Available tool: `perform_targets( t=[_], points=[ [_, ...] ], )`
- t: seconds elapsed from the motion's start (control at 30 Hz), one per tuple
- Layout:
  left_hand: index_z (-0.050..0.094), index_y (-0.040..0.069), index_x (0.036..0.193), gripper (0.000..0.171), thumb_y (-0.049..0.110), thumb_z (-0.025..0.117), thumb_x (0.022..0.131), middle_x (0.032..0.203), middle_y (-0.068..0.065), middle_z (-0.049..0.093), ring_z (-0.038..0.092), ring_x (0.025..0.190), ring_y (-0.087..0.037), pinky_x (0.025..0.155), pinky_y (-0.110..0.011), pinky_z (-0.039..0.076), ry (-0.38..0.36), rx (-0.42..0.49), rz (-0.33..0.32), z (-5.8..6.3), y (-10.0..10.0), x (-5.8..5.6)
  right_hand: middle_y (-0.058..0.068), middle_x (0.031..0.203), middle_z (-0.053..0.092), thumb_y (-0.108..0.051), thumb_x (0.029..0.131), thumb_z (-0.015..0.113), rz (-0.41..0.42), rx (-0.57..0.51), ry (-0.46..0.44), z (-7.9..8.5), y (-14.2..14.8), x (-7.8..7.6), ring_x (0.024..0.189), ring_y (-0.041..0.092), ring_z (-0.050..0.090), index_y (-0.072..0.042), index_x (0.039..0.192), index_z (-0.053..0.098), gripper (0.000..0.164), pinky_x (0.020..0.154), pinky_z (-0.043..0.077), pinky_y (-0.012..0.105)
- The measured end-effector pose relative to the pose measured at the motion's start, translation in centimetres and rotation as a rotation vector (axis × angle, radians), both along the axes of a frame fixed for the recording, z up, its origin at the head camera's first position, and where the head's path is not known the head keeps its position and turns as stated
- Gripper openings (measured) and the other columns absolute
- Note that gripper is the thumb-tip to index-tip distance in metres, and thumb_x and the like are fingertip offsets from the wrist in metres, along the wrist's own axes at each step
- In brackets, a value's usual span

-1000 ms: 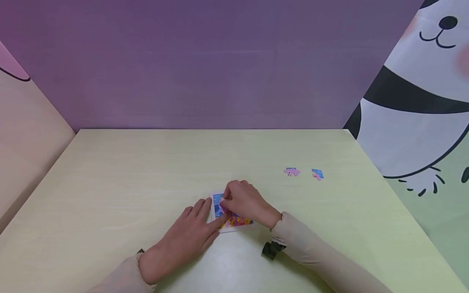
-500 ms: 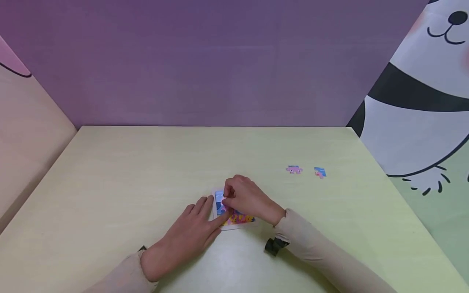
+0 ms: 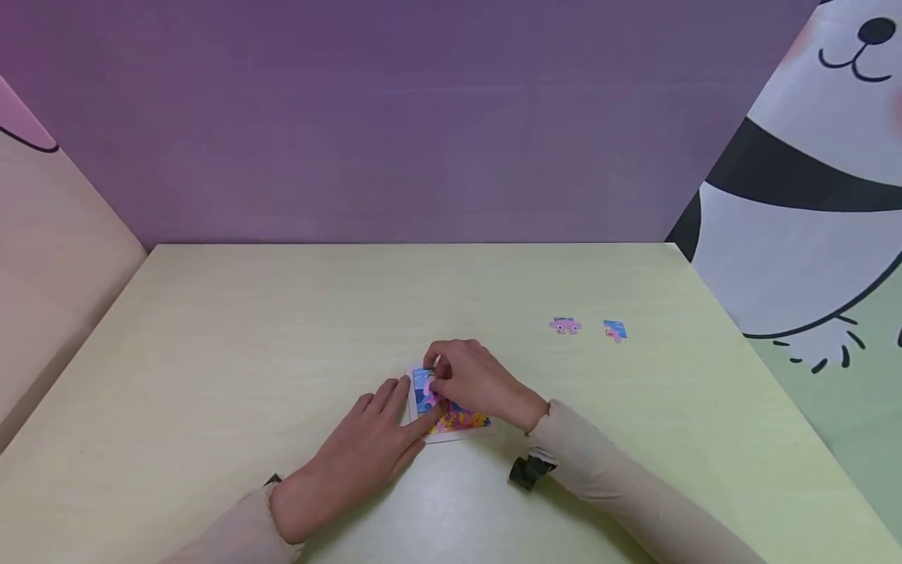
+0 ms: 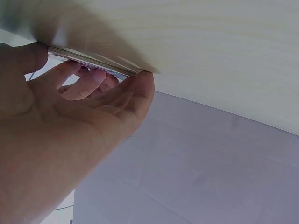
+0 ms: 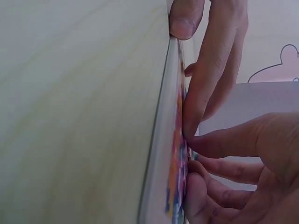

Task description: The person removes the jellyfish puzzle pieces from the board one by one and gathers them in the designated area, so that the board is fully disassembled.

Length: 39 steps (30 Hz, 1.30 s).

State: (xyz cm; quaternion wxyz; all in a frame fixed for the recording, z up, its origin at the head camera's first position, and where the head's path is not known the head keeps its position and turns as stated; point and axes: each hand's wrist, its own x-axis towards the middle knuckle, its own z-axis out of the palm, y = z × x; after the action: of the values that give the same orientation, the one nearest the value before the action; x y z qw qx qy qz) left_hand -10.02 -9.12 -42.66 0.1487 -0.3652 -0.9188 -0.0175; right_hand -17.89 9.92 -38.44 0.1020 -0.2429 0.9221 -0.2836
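Note:
A small jigsaw puzzle (image 3: 461, 423) in a white-edged tray (image 3: 451, 437) lies near the middle of the table, its picture blue above and yellow and pink below. My left hand (image 3: 352, 462) rests at its left side, index finger laid across the picture, thumb at the near edge. In the left wrist view, the left hand (image 4: 88, 116) spans the thin tray (image 4: 93, 60). Over the upper part bends my right hand (image 3: 475, 384), thumb and curled fingers at a pink-and-blue puzzle piece (image 3: 428, 385). The right wrist view has the right hand's fingertips (image 5: 194, 189) against the picture; they partly hide the piece.
Two loose puzzle pieces lie beyond the right hand: a pink one with eyes (image 3: 565, 326) and a blue-and-pink one (image 3: 615, 330). A purple wall (image 3: 409, 125) rises behind the table (image 3: 247, 329). A panda picture (image 3: 803, 243) covers the right wall.
My right index finger has reached farther up and left, to the puzzle's top edge, and its gap from the thumb is wider. The left hand stays in place. The view has shifted slightly.

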Motion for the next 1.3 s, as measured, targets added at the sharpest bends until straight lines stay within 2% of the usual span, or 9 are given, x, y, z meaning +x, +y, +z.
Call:
perform_targets(
  t=[0.1,0.3,0.6,0.77,0.9,1.17,1.3],
  points=[
    [0.055,0.030,0.143,0.042,0.035,0.055,0.101,0.137,-0.025,0.051,0.051,0.122,-0.036,0.086,-0.044,0.052,-0.005,0.004,-0.001,0.04,0.01,0.03,-0.001,0.082,0.065,-0.005,0.089,0.072,0.009,-0.005,-0.006,0.12,0.06,-0.05,0.072,0.012,0.058,-0.008,0.100,0.067,0.013,0.069,0.050,0.031],
    [0.054,0.032,0.144,0.042,0.035,0.054,0.102,0.138,-0.025,0.049,0.050,0.123,-0.036,0.088,-0.045,0.051,-0.011,0.007,0.005,0.13,0.04,-0.03,0.001,0.086,0.061,-0.005,0.087,0.072,0.022,-0.004,0.037,0.30,0.18,-0.26,0.077,0.014,0.054,-0.009,0.098,0.068,0.013,0.068,0.048,0.031],
    [0.059,0.030,0.140,0.039,0.033,0.057,0.100,0.135,-0.025,0.051,0.053,0.121,-0.037,0.085,-0.044,0.052,0.025,0.044,-0.005,-0.12,-0.06,0.01,0.000,0.082,0.071,-0.004,0.089,0.068,0.018,-0.051,-0.005,0.58,0.45,-0.28,0.071,0.011,0.063,-0.011,0.094,0.063,0.010,0.068,0.051,0.031],
    [0.059,0.031,0.139,0.039,0.033,0.057,0.101,0.135,-0.026,0.051,0.053,0.121,-0.038,0.086,-0.046,0.052,0.015,0.052,-0.003,-0.22,-0.10,0.09,-0.001,0.083,0.069,-0.002,0.087,0.070,0.039,-0.065,0.031,0.39,0.41,-0.23,0.072,0.012,0.060,-0.010,0.091,0.062,0.011,0.068,0.050,0.029],
    [0.059,0.030,0.140,0.039,0.033,0.056,0.101,0.135,-0.026,0.051,0.053,0.122,-0.038,0.086,-0.046,0.052,0.005,0.052,-0.003,-0.26,-0.09,0.16,-0.001,0.083,0.068,-0.003,0.087,0.071,0.017,-0.052,0.060,0.34,0.35,-0.12,0.072,0.011,0.060,-0.011,0.088,0.063,0.011,0.068,0.050,0.029],
    [0.060,0.031,0.138,0.038,0.033,0.058,0.100,0.134,-0.026,0.053,0.054,0.120,-0.038,0.084,-0.045,0.053,0.049,0.069,-0.009,-0.53,0.05,0.11,-0.003,0.080,0.068,-0.004,0.088,0.071,0.005,-0.044,0.056,0.20,0.43,-0.16,0.069,0.009,0.060,-0.010,0.089,0.064,0.010,0.068,0.051,0.029],
    [0.059,0.031,0.140,0.040,0.033,0.058,0.100,0.135,-0.025,0.052,0.054,0.121,-0.038,0.086,-0.045,0.052,0.035,0.068,-0.005,-0.56,0.13,0.17,-0.001,0.081,0.069,-0.003,0.088,0.071,0.017,-0.045,0.056,0.28,0.83,-0.37,0.072,0.010,0.061,-0.009,0.089,0.064,0.010,0.068,0.051,0.029]
  ],
)
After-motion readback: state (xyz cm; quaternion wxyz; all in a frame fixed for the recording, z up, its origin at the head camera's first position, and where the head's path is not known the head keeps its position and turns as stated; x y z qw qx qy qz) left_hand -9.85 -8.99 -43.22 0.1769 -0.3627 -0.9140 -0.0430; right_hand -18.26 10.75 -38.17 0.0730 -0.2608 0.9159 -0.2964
